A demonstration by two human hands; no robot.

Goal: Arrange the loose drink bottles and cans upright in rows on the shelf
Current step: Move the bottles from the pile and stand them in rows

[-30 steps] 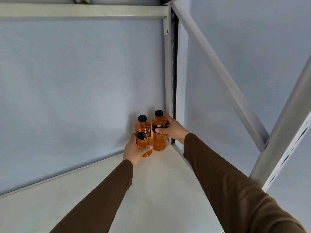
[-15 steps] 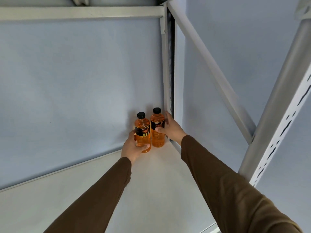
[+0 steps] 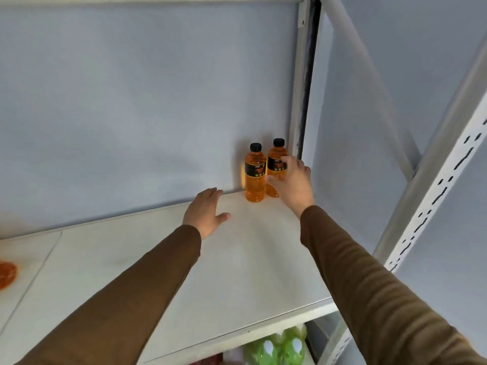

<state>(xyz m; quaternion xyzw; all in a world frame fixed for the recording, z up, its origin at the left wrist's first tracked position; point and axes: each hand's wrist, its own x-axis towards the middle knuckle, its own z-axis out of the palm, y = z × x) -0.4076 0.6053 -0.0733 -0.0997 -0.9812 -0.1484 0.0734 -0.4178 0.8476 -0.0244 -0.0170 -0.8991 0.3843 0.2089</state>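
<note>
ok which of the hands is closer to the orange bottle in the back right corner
Right. The right hand is against the corner bottle, fingers open around it. The left hand rests apart, left of both bottles.

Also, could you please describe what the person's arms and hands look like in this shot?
Both arms wear long, plain brown sleeves of a finely ribbed knit that end at the wrists. The left hand and right hand are bare: no gloves, rings, watch or markings show.
</note>
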